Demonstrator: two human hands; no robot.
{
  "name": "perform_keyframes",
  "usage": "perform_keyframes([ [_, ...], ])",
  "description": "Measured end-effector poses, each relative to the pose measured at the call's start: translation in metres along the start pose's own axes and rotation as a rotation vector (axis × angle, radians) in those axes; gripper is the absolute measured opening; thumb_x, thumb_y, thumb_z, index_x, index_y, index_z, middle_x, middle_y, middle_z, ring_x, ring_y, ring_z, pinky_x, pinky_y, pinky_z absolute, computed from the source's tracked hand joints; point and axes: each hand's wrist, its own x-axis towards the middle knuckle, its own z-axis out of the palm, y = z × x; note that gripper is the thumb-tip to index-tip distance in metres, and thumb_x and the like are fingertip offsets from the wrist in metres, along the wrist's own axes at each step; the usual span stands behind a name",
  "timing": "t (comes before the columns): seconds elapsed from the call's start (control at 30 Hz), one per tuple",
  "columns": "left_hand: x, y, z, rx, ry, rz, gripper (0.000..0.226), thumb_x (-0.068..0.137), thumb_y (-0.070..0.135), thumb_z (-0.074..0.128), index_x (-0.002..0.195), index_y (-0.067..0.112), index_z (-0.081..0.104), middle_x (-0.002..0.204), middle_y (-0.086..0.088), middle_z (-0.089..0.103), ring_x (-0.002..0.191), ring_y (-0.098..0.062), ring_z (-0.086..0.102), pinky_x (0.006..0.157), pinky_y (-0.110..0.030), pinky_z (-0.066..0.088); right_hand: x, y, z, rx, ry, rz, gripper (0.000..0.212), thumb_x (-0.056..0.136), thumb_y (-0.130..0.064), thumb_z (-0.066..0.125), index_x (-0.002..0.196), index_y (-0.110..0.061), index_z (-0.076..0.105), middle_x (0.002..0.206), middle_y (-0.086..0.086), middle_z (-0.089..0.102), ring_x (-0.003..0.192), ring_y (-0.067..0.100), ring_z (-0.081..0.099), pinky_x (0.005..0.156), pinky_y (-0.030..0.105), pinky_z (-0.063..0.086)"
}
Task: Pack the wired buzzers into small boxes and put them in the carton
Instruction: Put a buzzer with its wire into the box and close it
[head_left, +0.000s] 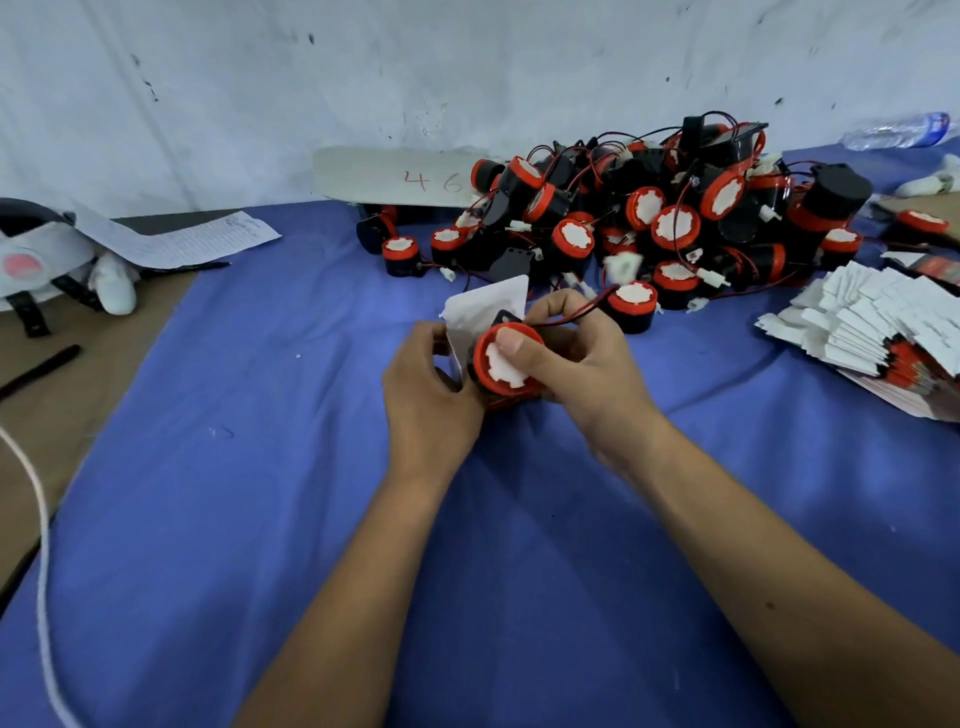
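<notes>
Hands pinch together: right hand (571, 358) pushes buzzer (506, 361) into small box (480, 312) gripped by left hand (431, 384).

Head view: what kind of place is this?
Probably a small hand-packing bench in a workshop: a heap of buzzers on a blue cloth, a stack of flat boxes, and a plain scuffed wall behind.

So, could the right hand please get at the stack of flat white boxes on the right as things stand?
Probably not at once: the right hand grips a buzzer at the small box held by the left hand. Once free, bare blue cloth leaves the way to the stack open.
</notes>
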Motion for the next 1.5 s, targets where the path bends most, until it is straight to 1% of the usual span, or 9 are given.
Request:
perform_keyframes([
  [0.13,0.001,0.000,0.002,-0.034,-0.066,0.003,0.029,0.079,0.019,0.084,0.098,0.028,0.065,0.090,0.010,0.072,0.068,-0.017,0.065,0.063,-0.037,0.056,0.000,0.003,0.004,-0.225,0.173,-0.074,0.024,0.092,-0.026,0.077,0.080,-0.013,0.061,0.069,0.002,0.070,0.048,0.014,0.063,0.041,0.023,0.045],
  [0.4,0.003,0.003,-0.003,-0.003,-0.192,0.075,0.021,0.075,0.022,0.067,0.095,0.027,0.067,0.087,0.013,0.068,0.063,-0.010,0.057,0.060,-0.020,0.048,0.006,0.001,-0.007,-0.751,0.401,-0.124,0.037,0.092,-0.040,0.073,0.068,-0.014,0.065,0.058,-0.004,0.065,0.058,0.019,0.067,0.061,0.043,0.058],
  [0.53,0.002,0.005,-0.003,-0.164,-0.307,-0.066,0.023,0.073,0.017,0.062,0.094,0.026,0.069,0.077,0.015,0.068,0.062,-0.011,0.060,0.060,-0.025,0.049,0.008,0.004,-0.012,-0.867,0.453,-0.195,0.034,0.090,-0.031,0.075,0.068,-0.010,0.061,0.061,-0.004,0.061,0.061,0.016,0.060,0.064,0.037,0.052],
  [0.73,0.004,0.003,-0.010,-0.400,-0.438,-0.217,0.031,0.073,0.011,0.070,0.103,0.019,0.073,0.083,0.004,0.072,0.067,-0.011,0.063,0.059,-0.023,0.051,0.008,0.004,-0.012,-0.932,0.488,-0.230,0.036,0.090,-0.028,0.077,0.066,-0.013,0.053,0.058,-0.005,0.055,0.057,0.017,0.052,0.056,0.027,0.041],
  [0.9,0.004,0.003,-0.013,-0.402,-0.545,-0.167,0.041,0.074,0.009,0.072,0.110,0.029,0.075,0.110,-0.003,0.074,0.078,-0.021,0.063,0.076,-0.029,0.056,0.007,0.002,-0.014,-1.029,0.492,-0.253,0.030,0.089,-0.021,0.073,0.069,-0.012,0.052,0.060,-0.002,0.055,0.057,0.018,0.052,0.056,0.040,0.047],
  [1.2,-0.002,0.012,-0.003,-0.277,-0.411,-0.087,0.043,0.074,0.010,0.064,0.115,0.021,0.070,0.106,-0.001,0.073,0.089,-0.038,0.063,0.079,-0.047,0.058,0.008,-0.001,-0.011,-1.097,0.263,-0.171,0.035,0.103,-0.032,0.054,0.075,-0.013,0.059,0.069,0.001,0.065,0.064,0.020,0.059,0.059,0.039,0.046],
  [1.3,-0.007,0.012,0.005,-0.198,-0.318,-0.031,0.030,0.083,0.017,0.065,0.112,0.024,0.067,0.099,0.008,0.070,0.080,-0.024,0.062,0.068,-0.033,0.054,0.007,-0.005,-0.007,-0.913,0.226,-0.079,0.048,0.109,-0.036,0.041,0.082,-0.009,0.071,0.076,0.001,0.073,0.070,0.019,0.069,0.068,0.043,0.056],
  [1.4,-0.006,0.010,0.008,-0.147,-0.202,-0.035,0.032,0.091,0.008,0.063,0.103,0.037,0.063,0.094,0.026,0.069,0.078,-0.001,0.062,0.064,-0.011,0.046,0.006,-0.005,-0.007,-0.685,0.179,0.022,0.048,0.111,-0.034,0.038,0.085,-0.008,0.069,0.079,0.000,0.076,0.051,0.020,0.069,0.049,0.025,0.050],
  [1.5,-0.004,0.007,0.008,-0.088,-0.127,-0.046,0.031,0.094,0.011,0.067,0.094,0.041,0.058,0.085,0.029,0.067,0.080,0.008,0.060,0.063,-0.006,0.043,0.003,-0.005,-0.007,-0.559,0.132,0.057,0.046,0.111,-0.031,0.038,0.088,-0.005,0.067,0.084,0.002,0.077,0.045,0.028,0.067,0.040,0.021,0.043],
])
